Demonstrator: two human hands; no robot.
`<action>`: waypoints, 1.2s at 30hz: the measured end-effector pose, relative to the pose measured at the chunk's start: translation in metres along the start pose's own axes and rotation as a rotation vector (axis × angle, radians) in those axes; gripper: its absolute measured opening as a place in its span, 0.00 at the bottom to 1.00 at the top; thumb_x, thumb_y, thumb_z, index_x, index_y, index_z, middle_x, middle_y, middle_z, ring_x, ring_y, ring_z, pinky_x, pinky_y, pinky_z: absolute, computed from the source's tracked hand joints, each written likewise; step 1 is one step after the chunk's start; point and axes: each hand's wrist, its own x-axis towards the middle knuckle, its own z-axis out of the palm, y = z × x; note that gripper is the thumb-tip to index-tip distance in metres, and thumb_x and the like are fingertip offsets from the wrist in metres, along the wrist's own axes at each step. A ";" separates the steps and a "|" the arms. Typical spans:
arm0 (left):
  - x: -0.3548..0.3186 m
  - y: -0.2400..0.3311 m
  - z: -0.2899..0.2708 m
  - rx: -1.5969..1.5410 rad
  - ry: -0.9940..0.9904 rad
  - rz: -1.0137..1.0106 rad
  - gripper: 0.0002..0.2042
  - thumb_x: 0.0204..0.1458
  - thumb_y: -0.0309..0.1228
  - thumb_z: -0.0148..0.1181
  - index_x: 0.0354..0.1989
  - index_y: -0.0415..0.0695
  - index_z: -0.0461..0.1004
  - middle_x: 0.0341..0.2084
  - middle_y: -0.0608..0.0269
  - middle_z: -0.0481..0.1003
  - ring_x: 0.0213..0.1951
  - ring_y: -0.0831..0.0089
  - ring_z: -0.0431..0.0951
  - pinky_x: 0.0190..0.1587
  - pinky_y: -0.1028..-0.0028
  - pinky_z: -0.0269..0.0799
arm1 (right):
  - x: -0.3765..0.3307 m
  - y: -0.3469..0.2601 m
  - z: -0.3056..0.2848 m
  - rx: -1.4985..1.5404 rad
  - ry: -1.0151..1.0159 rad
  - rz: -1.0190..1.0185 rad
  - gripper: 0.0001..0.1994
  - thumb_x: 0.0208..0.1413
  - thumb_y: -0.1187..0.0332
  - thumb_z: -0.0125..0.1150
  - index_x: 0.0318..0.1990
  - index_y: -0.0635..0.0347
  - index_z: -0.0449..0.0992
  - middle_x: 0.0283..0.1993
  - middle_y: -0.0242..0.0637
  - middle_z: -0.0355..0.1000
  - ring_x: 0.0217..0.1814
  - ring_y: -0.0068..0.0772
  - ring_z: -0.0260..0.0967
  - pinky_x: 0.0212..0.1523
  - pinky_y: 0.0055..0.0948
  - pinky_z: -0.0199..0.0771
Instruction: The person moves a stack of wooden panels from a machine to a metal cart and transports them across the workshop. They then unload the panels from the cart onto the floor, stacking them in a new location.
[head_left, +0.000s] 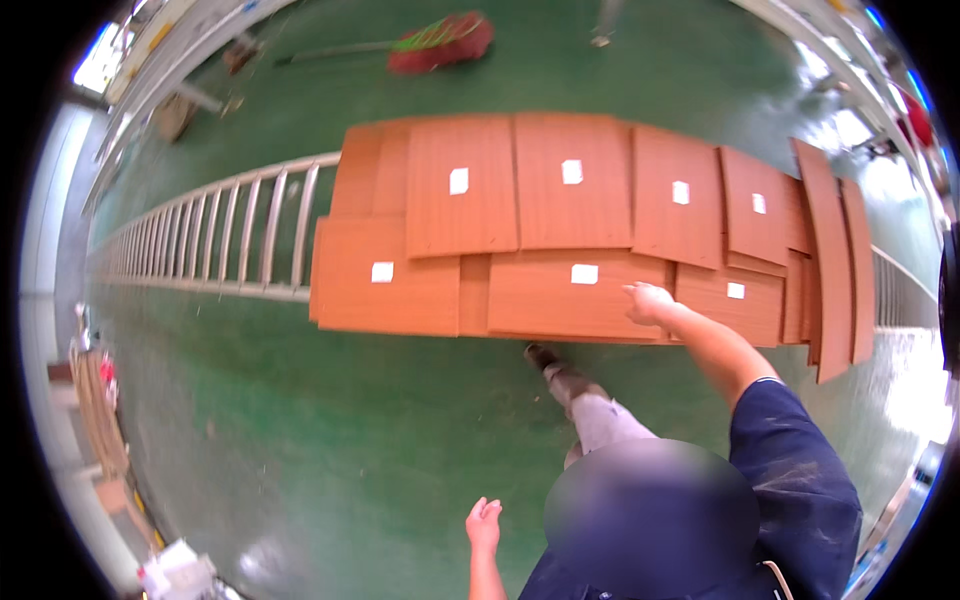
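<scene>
My right hand (652, 304) reaches over the front row of reddish-brown wood-look panels, index finger stretched out and nothing held. Its fingertip is over a panel (540, 300) with a white label, right of the label; I cannot tell whether it touches. My left hand (484, 522) hangs low over the floor, away from the panels, fingers loosely bent and apart, with nothing visible in it. Several labelled panels, such as the back-row panel (462, 215), overlap in two rows. At the right end, two narrow panels (822, 260) stick out at an angle.
The panels lie across a metal roller conveyor (230, 235) that shows at both ends. Beyond it, a red broom-like tool (440, 42) lies on the green floor (330, 430). Stacked cardboard (100, 410) stands at the left edge, and a white bundle (178, 572) lies lower left.
</scene>
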 end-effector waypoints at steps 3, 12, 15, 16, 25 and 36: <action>-0.041 -0.058 -0.012 -0.034 0.100 -0.107 0.28 0.53 0.26 0.61 0.59 0.25 0.59 0.40 0.53 0.78 0.40 0.70 0.79 0.46 0.75 0.73 | 0.054 -0.069 0.049 0.132 -0.122 -0.129 0.39 0.48 0.60 0.60 0.69 0.54 0.52 0.74 0.46 0.41 0.74 0.46 0.43 0.70 0.39 0.51; -0.178 -0.206 0.006 0.250 0.083 -0.235 0.29 0.50 0.40 0.63 0.53 0.27 0.69 0.40 0.53 0.79 0.40 0.71 0.79 0.44 0.72 0.72 | 0.053 -0.151 0.033 -0.216 -0.074 -0.199 0.49 0.43 0.61 0.60 0.68 0.74 0.41 0.74 0.61 0.24 0.77 0.61 0.20 0.74 0.41 0.30; -0.177 -0.172 0.040 0.316 0.013 -0.228 0.29 0.51 0.43 0.61 0.52 0.29 0.70 0.37 0.51 0.79 0.40 0.67 0.79 0.45 0.71 0.72 | 0.061 -0.171 0.034 -0.170 -0.164 -0.146 0.48 0.43 0.66 0.59 0.69 0.71 0.39 0.74 0.57 0.21 0.77 0.57 0.18 0.74 0.39 0.39; -0.181 -0.153 0.037 0.319 -0.011 -0.274 0.29 0.52 0.44 0.60 0.52 0.30 0.70 0.36 0.50 0.79 0.40 0.66 0.79 0.45 0.70 0.72 | 0.067 -0.171 0.042 -0.188 -0.172 -0.138 0.48 0.42 0.66 0.60 0.70 0.70 0.38 0.74 0.56 0.20 0.77 0.57 0.18 0.73 0.39 0.40; 0.014 -0.078 -0.061 0.247 0.269 0.234 0.23 0.59 0.44 0.49 0.50 0.35 0.69 0.45 0.50 0.74 0.48 0.69 0.74 0.51 0.68 0.69 | 0.166 -0.197 0.008 -0.310 0.031 -0.199 0.35 0.58 0.60 0.42 0.69 0.70 0.42 0.74 0.57 0.32 0.76 0.53 0.30 0.71 0.45 0.44; -0.022 0.022 -0.103 -0.027 0.101 -0.192 0.27 0.53 0.33 0.63 0.57 0.27 0.65 0.41 0.53 0.78 0.42 0.73 0.77 0.48 0.74 0.72 | 0.030 -0.182 0.021 -0.067 -0.176 -0.090 0.44 0.43 0.71 0.55 0.68 0.74 0.40 0.74 0.57 0.21 0.77 0.58 0.17 0.71 0.40 0.52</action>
